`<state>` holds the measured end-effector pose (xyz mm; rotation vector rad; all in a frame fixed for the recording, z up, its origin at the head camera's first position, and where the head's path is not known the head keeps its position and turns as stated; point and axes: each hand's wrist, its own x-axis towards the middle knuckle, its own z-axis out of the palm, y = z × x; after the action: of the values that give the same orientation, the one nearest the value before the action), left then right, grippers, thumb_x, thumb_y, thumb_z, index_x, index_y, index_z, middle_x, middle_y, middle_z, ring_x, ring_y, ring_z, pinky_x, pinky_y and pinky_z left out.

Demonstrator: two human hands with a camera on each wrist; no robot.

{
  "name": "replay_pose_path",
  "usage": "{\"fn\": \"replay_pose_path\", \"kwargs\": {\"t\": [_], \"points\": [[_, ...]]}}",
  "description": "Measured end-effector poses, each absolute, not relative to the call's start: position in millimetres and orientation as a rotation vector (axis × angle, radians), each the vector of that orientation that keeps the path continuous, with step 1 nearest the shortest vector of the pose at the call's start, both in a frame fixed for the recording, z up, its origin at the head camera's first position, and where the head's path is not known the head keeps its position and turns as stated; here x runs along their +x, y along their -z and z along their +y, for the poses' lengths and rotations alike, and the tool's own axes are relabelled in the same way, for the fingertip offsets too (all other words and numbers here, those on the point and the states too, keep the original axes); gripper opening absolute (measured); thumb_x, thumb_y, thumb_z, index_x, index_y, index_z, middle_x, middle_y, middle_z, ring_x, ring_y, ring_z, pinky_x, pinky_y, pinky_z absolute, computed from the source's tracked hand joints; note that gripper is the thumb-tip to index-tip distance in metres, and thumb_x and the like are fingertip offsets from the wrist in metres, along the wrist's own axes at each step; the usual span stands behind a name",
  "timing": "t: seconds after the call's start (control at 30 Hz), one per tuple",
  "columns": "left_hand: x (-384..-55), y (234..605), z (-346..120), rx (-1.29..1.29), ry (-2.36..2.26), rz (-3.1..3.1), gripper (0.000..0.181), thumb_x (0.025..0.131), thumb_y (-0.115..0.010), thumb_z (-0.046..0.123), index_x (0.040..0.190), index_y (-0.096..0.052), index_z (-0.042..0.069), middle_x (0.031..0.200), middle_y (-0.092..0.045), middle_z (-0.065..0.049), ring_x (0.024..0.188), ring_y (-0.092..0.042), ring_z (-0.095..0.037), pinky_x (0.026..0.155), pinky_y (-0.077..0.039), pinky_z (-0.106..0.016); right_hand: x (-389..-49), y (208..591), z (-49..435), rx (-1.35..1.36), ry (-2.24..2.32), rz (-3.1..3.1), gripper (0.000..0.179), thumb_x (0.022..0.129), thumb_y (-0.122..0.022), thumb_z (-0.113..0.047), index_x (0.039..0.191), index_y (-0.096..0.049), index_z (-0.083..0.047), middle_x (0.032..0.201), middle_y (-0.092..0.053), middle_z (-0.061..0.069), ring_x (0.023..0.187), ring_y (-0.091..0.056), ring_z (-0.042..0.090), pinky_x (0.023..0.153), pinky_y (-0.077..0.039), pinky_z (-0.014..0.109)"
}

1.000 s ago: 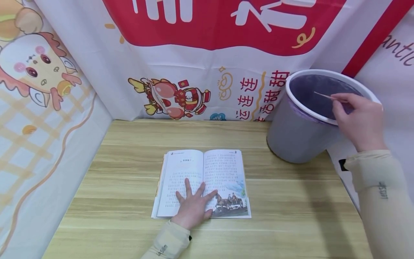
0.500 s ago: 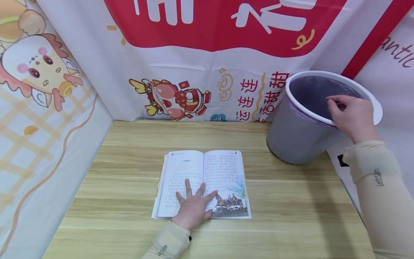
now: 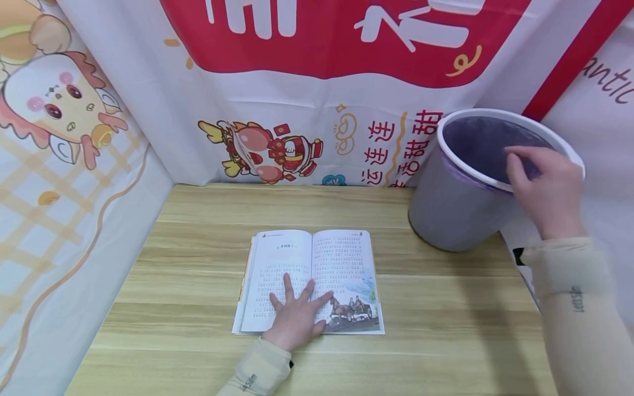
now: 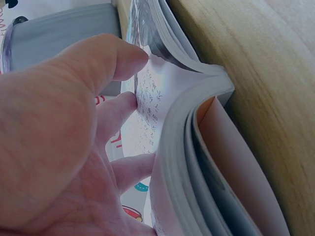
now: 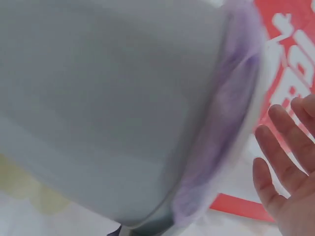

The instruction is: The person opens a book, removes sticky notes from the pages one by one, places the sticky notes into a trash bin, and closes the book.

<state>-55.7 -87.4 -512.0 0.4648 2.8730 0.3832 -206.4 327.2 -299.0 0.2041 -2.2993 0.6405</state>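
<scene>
My left hand (image 3: pixel 297 316) rests with spread fingers on an open book (image 3: pixel 342 253), across the lower part of its left page and the centre fold. Printed text fills much of both pages, and a horse-cart picture is at lower right. In the left wrist view, the thumb (image 4: pixel 106 56) and fingers lie over the curved pages. My right hand (image 3: pixel 550 187) is over the mouth of a grey trash bin (image 3: pixel 455 203), thumb and forefinger bent toward each other, nothing visible between them. In the right wrist view, its other fingers (image 5: pixel 285 167) extend loosely beside the bin's rim.
A purple bag (image 5: pixel 219 118) lines the bin under its white rim (image 3: pixel 463 162). The bin stands at the back right of the wooden table (image 3: pixel 188 264). A printed cloth (image 3: pixel 297 93) hangs behind, with another patterned sheet (image 3: pixel 74 192) on the left.
A thin pale stick pinched in the right hand one second ago is out of sight half a second later and now. The right hand moves slightly over the bin; the left stays still.
</scene>
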Motion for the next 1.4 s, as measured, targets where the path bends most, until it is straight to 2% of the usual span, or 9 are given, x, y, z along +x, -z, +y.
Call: {"fn": "replay_pose_path", "kwargs": {"t": [0.07, 0.13, 0.23, 0.57, 0.87, 1.13, 1.27, 1.33, 1.4], "points": [[-56, 512, -88, 0.464, -0.384, 2.873, 0.063, 0.087, -0.071, 0.046, 0.145, -0.050, 0.037, 0.156, -0.036, -0.014, 0.135, -0.002, -0.069, 0.088, -0.016, -0.089, -199, 301, 319, 0.260, -0.661, -2.184, 0.024, 0.095, -0.063, -0.018, 0.108, -0.077, -0.004, 0.105, -0.073, 0.016, 0.104, -0.064, 0.002, 0.093, -0.037, 0.008], [-56, 512, -88, 0.466, -0.387, 2.873, 0.063, 0.087, -0.071, 0.046, 0.145, -0.050, 0.037, 0.156, -0.036, -0.014, 0.135, -0.002, -0.069, 0.088, -0.015, -0.089, -190, 303, 310, 0.294, -0.682, -2.114, 0.021, 0.093, -0.063, -0.015, 0.105, -0.077, -0.003, 0.103, -0.074, 0.016, 0.101, -0.057, -0.014, 0.092, -0.038, 0.008], [-56, 512, -88, 0.468, -0.390, 2.873, 0.062, 0.087, -0.070, 0.046, 0.145, -0.050, 0.037, 0.156, -0.036, -0.014, 0.135, -0.002, -0.069, 0.088, -0.016, -0.089, -177, 306, 298, 0.323, -0.715, -2.053, 0.020, 0.092, -0.064, -0.011, 0.103, -0.077, -0.001, 0.101, -0.074, 0.017, 0.099, -0.053, -0.020, 0.092, -0.040, 0.008], [-56, 512, -88, 0.473, -0.390, 2.875, 0.062, 0.087, -0.070, 0.047, 0.145, -0.050, 0.037, 0.155, -0.037, -0.014, 0.135, -0.002, -0.069, 0.088, -0.016, -0.089, -152, 342, 273, 0.392, -0.838, -1.971, 0.018, 0.089, -0.067, -0.008, 0.099, -0.077, 0.003, 0.096, -0.074, 0.018, 0.100, -0.063, -0.004, 0.093, -0.046, 0.015], [-56, 512, -88, 0.467, -0.390, 2.870, 0.062, 0.088, -0.070, 0.047, 0.146, -0.049, 0.037, 0.156, -0.036, -0.014, 0.135, -0.001, -0.068, 0.088, -0.015, -0.089, -139, 411, 261, 0.377, -1.012, -2.137, 0.019, 0.089, -0.068, 0.004, 0.106, -0.076, -0.001, 0.106, -0.073, 0.014, 0.095, -0.059, -0.005, 0.084, -0.046, 0.011], [-57, 514, -87, 0.457, -0.395, 2.870, 0.063, 0.088, -0.069, 0.048, 0.146, -0.048, 0.038, 0.157, -0.034, -0.013, 0.135, 0.001, -0.067, 0.089, -0.013, -0.089, -127, 467, 249, 0.303, -1.121, -2.416, 0.021, 0.095, -0.066, -0.006, 0.115, -0.071, -0.003, 0.112, -0.070, 0.010, 0.091, -0.060, 0.001, 0.077, -0.048, 0.009], [-57, 513, -88, 0.460, -0.404, 2.868, 0.063, 0.088, -0.070, 0.047, 0.146, -0.048, 0.038, 0.157, -0.034, -0.013, 0.135, 0.001, -0.068, 0.089, -0.014, -0.089, -122, 487, 241, 0.284, -1.149, -2.552, 0.024, 0.096, -0.064, -0.009, 0.119, -0.069, -0.004, 0.116, -0.069, 0.012, 0.093, -0.066, 0.016, 0.076, -0.056, 0.024], [-57, 513, -88, 0.464, -0.409, 2.867, 0.063, 0.087, -0.070, 0.047, 0.146, -0.049, 0.037, 0.157, -0.035, -0.014, 0.135, 0.000, -0.068, 0.088, -0.015, -0.089, -118, 494, 237, 0.260, -1.185, -2.653, 0.027, 0.099, -0.062, -0.015, 0.124, -0.067, -0.006, 0.120, -0.067, 0.013, 0.096, -0.067, 0.025, 0.078, -0.058, 0.035], [-57, 513, -88, 0.468, -0.417, 2.861, 0.063, 0.088, -0.070, 0.047, 0.146, -0.049, 0.037, 0.157, -0.035, -0.014, 0.135, 0.000, -0.069, 0.088, -0.015, -0.090, -114, 501, 233, 0.209, -1.233, -2.758, 0.031, 0.101, -0.059, -0.023, 0.128, -0.063, -0.008, 0.124, -0.065, 0.014, 0.100, -0.067, 0.028, 0.081, -0.057, 0.044]]}}
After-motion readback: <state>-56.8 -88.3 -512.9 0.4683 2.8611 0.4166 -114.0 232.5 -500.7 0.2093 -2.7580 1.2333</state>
